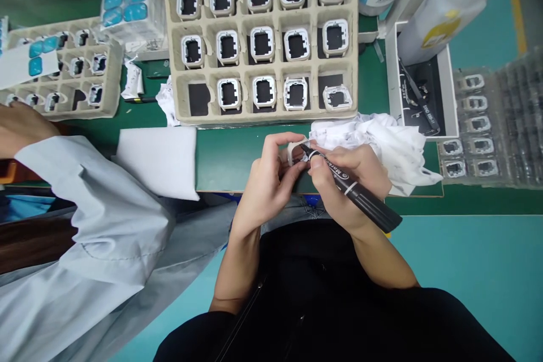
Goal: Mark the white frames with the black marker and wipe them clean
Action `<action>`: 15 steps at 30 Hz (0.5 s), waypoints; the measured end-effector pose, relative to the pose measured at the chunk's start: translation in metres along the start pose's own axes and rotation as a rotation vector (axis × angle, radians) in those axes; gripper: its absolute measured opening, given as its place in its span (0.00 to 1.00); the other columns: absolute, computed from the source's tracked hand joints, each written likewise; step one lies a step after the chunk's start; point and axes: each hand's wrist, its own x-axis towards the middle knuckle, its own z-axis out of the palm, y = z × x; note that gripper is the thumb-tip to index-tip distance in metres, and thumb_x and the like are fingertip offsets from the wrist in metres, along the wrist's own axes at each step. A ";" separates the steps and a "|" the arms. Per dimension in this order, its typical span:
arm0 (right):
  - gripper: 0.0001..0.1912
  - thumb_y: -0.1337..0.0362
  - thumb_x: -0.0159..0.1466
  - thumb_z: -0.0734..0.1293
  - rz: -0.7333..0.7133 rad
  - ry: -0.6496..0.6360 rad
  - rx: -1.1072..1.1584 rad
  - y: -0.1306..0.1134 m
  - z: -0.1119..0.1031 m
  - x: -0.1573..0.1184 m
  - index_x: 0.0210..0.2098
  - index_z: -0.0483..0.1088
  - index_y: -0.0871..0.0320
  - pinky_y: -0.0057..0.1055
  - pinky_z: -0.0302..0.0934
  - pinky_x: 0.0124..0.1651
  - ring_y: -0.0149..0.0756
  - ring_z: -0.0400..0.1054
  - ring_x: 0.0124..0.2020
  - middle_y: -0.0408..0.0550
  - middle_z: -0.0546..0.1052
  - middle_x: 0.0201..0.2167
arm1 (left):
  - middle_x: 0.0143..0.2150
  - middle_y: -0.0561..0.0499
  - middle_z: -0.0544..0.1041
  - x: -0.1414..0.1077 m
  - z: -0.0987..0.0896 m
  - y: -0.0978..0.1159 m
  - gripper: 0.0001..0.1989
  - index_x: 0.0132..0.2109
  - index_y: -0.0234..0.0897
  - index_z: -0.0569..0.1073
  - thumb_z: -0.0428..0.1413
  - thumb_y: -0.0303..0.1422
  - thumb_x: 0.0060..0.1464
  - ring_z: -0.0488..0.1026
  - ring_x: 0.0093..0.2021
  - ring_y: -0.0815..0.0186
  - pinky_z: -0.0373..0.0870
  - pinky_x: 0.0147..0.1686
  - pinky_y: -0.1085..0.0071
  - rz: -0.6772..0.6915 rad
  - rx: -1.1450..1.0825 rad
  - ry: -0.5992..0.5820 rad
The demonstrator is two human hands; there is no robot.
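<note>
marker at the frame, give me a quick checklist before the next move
1. Left hand holds the frame: ok.
2. Right hand grips the marker: ok.
3. Marker uncapped: ok, the tip is bare.
4. Tip touching the frame: cannot tell, the spot is too small.
5. Frames in the tray all sitting level: not ok, the near right one is tilted.
6. Co-worker's hand away from the marker: ok, it is at far left.

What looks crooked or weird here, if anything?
One white frame looks crooked, in the near right corner pocket of the big tray. It tilts and sits against the near side of its pocket, while the tray's other frames sit more squarely, their openings facing up.
</note>
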 end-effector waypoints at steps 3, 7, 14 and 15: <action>0.10 0.65 0.75 0.79 -0.010 -0.008 0.006 0.001 0.000 0.001 0.42 0.74 0.47 0.36 0.91 0.46 0.46 0.94 0.45 0.41 0.90 0.37 | 0.42 0.53 0.81 0.002 -0.001 -0.001 0.18 0.71 0.49 0.73 0.64 0.39 0.82 0.78 0.33 0.66 0.71 0.32 0.71 -0.029 -0.060 -0.018; 0.09 0.62 0.76 0.78 0.022 0.002 0.064 0.004 0.001 -0.005 0.43 0.76 0.47 0.40 0.92 0.47 0.46 0.94 0.42 0.40 0.90 0.36 | 0.50 0.50 0.87 0.007 -0.005 -0.002 0.20 0.71 0.48 0.72 0.67 0.43 0.81 0.90 0.47 0.61 0.86 0.46 0.68 -0.080 -0.233 -0.084; 0.08 0.60 0.77 0.79 0.087 0.047 0.264 0.007 0.003 -0.011 0.47 0.77 0.47 0.50 0.93 0.53 0.42 0.89 0.32 0.37 0.84 0.30 | 0.55 0.48 0.90 0.015 -0.012 -0.003 0.27 0.68 0.47 0.73 0.75 0.44 0.73 0.93 0.57 0.56 0.94 0.60 0.60 -0.175 -0.501 -0.124; 0.08 0.60 0.77 0.79 0.088 0.043 0.279 0.006 0.002 -0.010 0.46 0.77 0.47 0.51 0.93 0.52 0.43 0.89 0.32 0.37 0.83 0.29 | 0.54 0.48 0.90 0.016 -0.012 -0.002 0.27 0.67 0.46 0.73 0.76 0.44 0.72 0.93 0.57 0.56 0.94 0.60 0.59 -0.183 -0.526 -0.132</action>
